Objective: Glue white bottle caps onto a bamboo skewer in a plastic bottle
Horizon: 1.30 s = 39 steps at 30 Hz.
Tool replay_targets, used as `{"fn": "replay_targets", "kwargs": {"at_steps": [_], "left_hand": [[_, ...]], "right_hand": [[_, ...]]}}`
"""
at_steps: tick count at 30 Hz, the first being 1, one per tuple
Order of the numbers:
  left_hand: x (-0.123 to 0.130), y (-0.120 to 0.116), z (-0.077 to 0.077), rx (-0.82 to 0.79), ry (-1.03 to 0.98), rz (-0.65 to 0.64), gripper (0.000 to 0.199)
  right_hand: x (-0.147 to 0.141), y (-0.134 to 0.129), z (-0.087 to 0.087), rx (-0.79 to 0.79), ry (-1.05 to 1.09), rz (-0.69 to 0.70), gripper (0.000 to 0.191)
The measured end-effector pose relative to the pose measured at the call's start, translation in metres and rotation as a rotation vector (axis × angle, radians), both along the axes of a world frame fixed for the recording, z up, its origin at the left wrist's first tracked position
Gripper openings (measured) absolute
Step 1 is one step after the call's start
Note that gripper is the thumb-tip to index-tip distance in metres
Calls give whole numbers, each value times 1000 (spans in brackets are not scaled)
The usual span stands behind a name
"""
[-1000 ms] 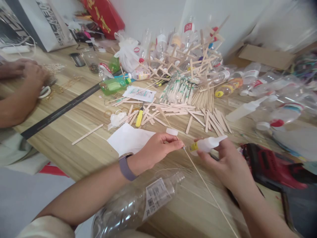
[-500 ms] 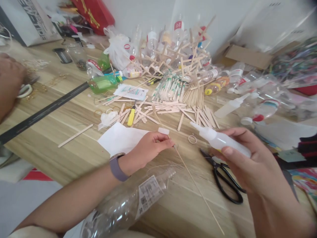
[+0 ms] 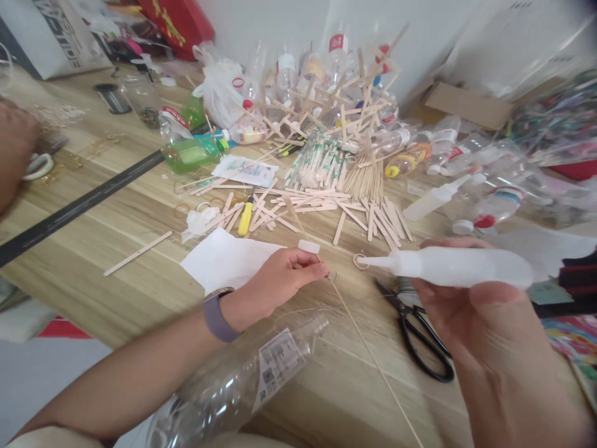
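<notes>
Between thumb and fingers, my left hand [image 3: 275,280] pinches a thin wooden skewer [image 3: 368,348] that slants down to the right. A small white cap [image 3: 308,247] shows at my left fingertips. My right hand [image 3: 485,323] is wrapped round a white squeeze bottle [image 3: 457,266], which lies level with its narrow nozzle pointing left. Below my left wrist is a large clear plastic bottle [image 3: 233,379] with a printed label. Black scissors [image 3: 420,336] lie beside my right hand. A sheet of white paper [image 3: 228,258] rests partly behind my left hand.
Wooden sticks [image 3: 321,202], skewers and a yellow screwdriver [image 3: 245,216] lie across the middle. Behind them are piled plastic bottles [image 3: 338,50]. A black strip [image 3: 84,205] crosses the left side. Another person's hand [image 3: 13,149] is at the left edge. A second glue bottle [image 3: 436,198] lies at right.
My right hand has turned the squeeze bottle from a slant to nearly level and brought it a little to the right. My left hand still holds the skewer in much the same place.
</notes>
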State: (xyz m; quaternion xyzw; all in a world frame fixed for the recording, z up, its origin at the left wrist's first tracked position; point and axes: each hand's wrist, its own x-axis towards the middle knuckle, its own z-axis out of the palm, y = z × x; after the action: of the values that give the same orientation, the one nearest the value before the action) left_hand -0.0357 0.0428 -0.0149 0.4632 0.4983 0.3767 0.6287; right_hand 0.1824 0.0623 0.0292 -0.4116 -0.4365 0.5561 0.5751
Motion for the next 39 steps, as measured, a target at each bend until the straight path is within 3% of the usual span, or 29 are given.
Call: {"fn": "replay_targets", "kwargs": {"at_steps": [6,12,17,30,39], "left_hand": [[0,-1,-2,15,-22,-12,21],[0,-1,-5,54,16,-41,24],[0,-1,-5,82,28,-78,25],[0,-3,2,100,104,-99,28],[0,-2,4,117,139,-115,28]], "right_hand": [[-5,-11,1,151,-148,203,31],[-9,-20,2,199,-394,70,27],[-7,-21,-1,232,-547,47,26],[-15,-27,7,190,-619,10,25],[-7,-26,-1,228,-670,13,27]]}}
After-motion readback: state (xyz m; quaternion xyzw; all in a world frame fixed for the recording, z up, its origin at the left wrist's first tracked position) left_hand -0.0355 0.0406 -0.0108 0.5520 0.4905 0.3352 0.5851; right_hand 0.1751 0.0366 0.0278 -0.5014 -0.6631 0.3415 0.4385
